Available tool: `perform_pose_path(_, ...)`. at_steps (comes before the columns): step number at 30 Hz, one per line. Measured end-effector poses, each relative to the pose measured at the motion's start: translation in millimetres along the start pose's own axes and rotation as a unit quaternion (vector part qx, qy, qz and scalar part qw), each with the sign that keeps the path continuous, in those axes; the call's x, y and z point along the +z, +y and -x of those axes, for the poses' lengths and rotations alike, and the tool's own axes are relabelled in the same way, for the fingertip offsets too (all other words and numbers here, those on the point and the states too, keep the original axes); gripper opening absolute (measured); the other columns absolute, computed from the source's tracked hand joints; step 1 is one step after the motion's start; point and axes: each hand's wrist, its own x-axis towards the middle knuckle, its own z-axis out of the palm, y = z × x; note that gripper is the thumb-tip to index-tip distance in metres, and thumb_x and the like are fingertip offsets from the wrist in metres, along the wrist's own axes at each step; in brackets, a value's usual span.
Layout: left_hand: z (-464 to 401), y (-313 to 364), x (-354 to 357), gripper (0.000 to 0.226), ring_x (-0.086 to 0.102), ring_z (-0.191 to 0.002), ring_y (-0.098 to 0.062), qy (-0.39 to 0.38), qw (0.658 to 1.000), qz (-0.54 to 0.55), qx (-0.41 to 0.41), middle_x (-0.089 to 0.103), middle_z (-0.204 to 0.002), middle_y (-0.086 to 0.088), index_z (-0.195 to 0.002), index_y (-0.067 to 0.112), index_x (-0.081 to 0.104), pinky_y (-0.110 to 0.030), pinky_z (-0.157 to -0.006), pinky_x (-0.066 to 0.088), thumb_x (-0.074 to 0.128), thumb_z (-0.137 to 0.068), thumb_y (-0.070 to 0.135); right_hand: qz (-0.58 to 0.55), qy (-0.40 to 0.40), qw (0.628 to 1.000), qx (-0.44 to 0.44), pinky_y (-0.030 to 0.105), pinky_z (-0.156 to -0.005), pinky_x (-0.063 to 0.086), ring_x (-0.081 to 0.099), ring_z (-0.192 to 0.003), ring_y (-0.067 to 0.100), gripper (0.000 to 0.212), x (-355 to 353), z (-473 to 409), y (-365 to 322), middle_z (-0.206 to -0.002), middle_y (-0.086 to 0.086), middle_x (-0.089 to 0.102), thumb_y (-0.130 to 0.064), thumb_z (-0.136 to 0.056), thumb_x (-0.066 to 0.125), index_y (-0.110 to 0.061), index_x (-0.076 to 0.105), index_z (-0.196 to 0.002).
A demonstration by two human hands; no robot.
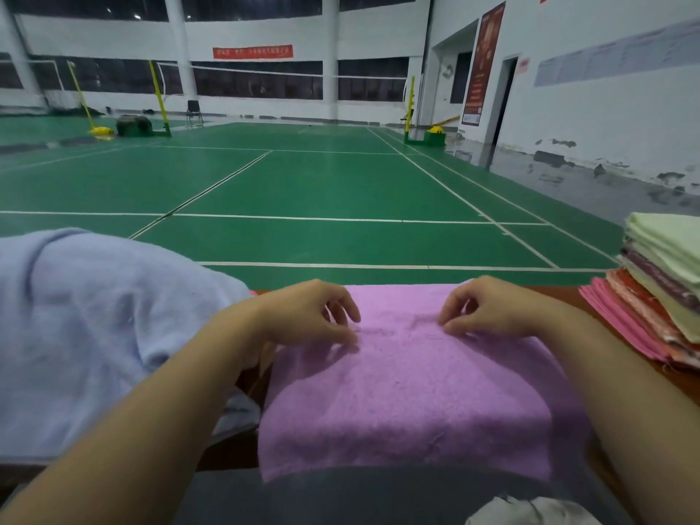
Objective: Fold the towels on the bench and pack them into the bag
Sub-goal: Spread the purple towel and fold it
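Note:
A pink towel [409, 392] lies spread across the brown bench [560, 291], its near edge hanging toward me. My left hand [310, 316] hovers over its far left part, fingers loosely curled with the tips touching the cloth. My right hand [488, 310] mirrors it on the far right part, fingertips resting on the towel. Neither hand grips anything that I can see. A large pale blue towel [75, 335] lies rumpled on the left. No bag is in view.
A stack of folded cloths [659, 293] in green, cream, maroon, orange and pink sits at the bench's right end. Beyond the bench stretches a green badminton court [322, 183] with nets, posts and a chair far back. A grey-white cloth [530, 511] shows at the bottom.

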Motion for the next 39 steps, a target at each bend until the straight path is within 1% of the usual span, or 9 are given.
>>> perform_pose_path(7,10.6,-18.5,-7.2,0.059,0.052,-0.122,-0.012,-0.05,0.993,-0.096,-0.051,0.051,-0.13,0.01,-0.132,0.038,0.055,-0.033,-0.111,0.039,0.08,-0.08,0.049,0.016,-0.046,0.998,0.034,0.021,-0.082,0.052,0.067,-0.084,-0.002,0.019,-21.4,14.5,10.2,-0.091,-0.019,0.074,-0.025,-0.08,0.085,-0.034,0.077,-0.094)
perform_pose_path(10,14.4,-27.4,-13.5,0.056,0.054,-0.122,-0.013,-0.034,0.992,-0.097,-0.068,0.055,-0.135,0.009,-0.133,0.037,0.056,-0.036,-0.111,0.04,0.079,-0.083,0.046,0.025,-0.07,0.997,0.036,0.031,-0.104,0.048,0.065,-0.108,0.005,0.03,-22.1,16.8,12.8,-0.118,-0.015,0.069,-0.022,-0.081,0.084,-0.034,0.075,-0.107)
perform_pose_path(13,15.0,-24.8,-16.3,0.049,0.059,-0.112,-0.013,-0.017,0.993,-0.096,-0.069,0.062,-0.123,0.009,-0.128,0.033,0.063,-0.032,-0.102,0.046,0.081,-0.083,0.041,0.017,-0.071,0.997,0.02,0.035,-0.115,0.039,0.056,-0.124,0.006,0.037,-15.1,14.4,19.6,-0.138,-0.018,0.058,-0.02,-0.082,0.083,-0.034,0.073,-0.115)
perform_pose_path(17,10.3,-19.6,-17.0,0.039,0.061,-0.095,-0.01,0.073,0.989,-0.115,-0.053,0.064,-0.104,0.013,-0.115,0.029,0.069,-0.024,-0.082,0.046,0.082,-0.08,0.041,0.014,-0.028,0.999,0.024,0.036,-0.103,0.049,0.063,-0.104,0.006,0.031,-19.0,14.5,24.8,-0.118,-0.012,0.066,-0.028,-0.079,0.086,-0.045,0.072,-0.101)
perform_pose_path(20,11.1,-23.4,-18.2,0.034,0.063,-0.091,-0.01,0.047,0.99,-0.112,-0.069,0.062,-0.091,0.02,-0.108,0.031,0.072,-0.026,-0.082,0.049,0.085,-0.077,0.039,0.013,-0.014,0.999,0.035,0.03,-0.09,0.051,0.063,-0.094,0.006,0.03,-22.7,18.0,22.5,-0.104,-0.012,0.066,-0.033,-0.079,0.086,-0.041,0.07,-0.103)
perform_pose_path(25,13.3,-34.3,-19.3,0.035,0.066,-0.09,-0.008,0.016,0.995,-0.071,-0.074,0.069,-0.098,0.012,-0.108,0.033,0.073,-0.027,-0.084,0.052,0.085,-0.077,0.042,0.007,-0.023,0.999,0.046,0.015,-0.076,0.047,0.062,-0.093,0.005,0.032,-15.9,23.2,22.7,-0.103,-0.012,0.067,-0.029,-0.081,0.084,-0.03,0.072,-0.11)
perform_pose_path(32,13.2,-35.0,-18.7,0.019,0.058,-0.065,-0.002,0.005,0.995,-0.071,-0.073,0.067,-0.075,0.014,-0.095,0.025,0.073,-0.017,-0.06,0.042,0.083,-0.081,0.033,0.015,-0.028,0.999,0.031,0.023,-0.075,0.048,0.064,-0.087,0.009,0.016,-16.2,24.2,24.6,-0.094,-0.01,0.071,-0.029,-0.085,0.081,-0.029,0.076,-0.1)
perform_pose_path(35,12.1,-34.5,-20.8,0.012,0.057,-0.067,-0.005,0.022,0.99,-0.115,-0.074,0.066,-0.077,0.013,-0.092,0.026,0.07,-0.02,-0.06,0.039,0.078,-0.086,0.032,0.047,-0.007,0.999,0.025,0.025,-0.074,0.051,0.065,-0.081,0.008,0.004,-19.1,25.7,25.7,-0.088,-0.011,0.074,-0.031,-0.089,0.076,-0.028,0.077,-0.092)
perform_pose_path(39,10.8,-32.0,-22.8,0.011,0.055,-0.078,-0.015,0.067,0.984,-0.15,-0.067,0.062,-0.088,0.007,-0.093,0.026,0.063,-0.026,-0.066,0.038,0.07,-0.092,0.035,0.061,0.063,0.996,0.024,0.029,-0.069,0.049,0.064,-0.079,0.012,0.007,-22.5,27.2,23.6,-0.086,-0.01,0.07,-0.031,-0.095,0.068,-0.028,0.072,-0.09)
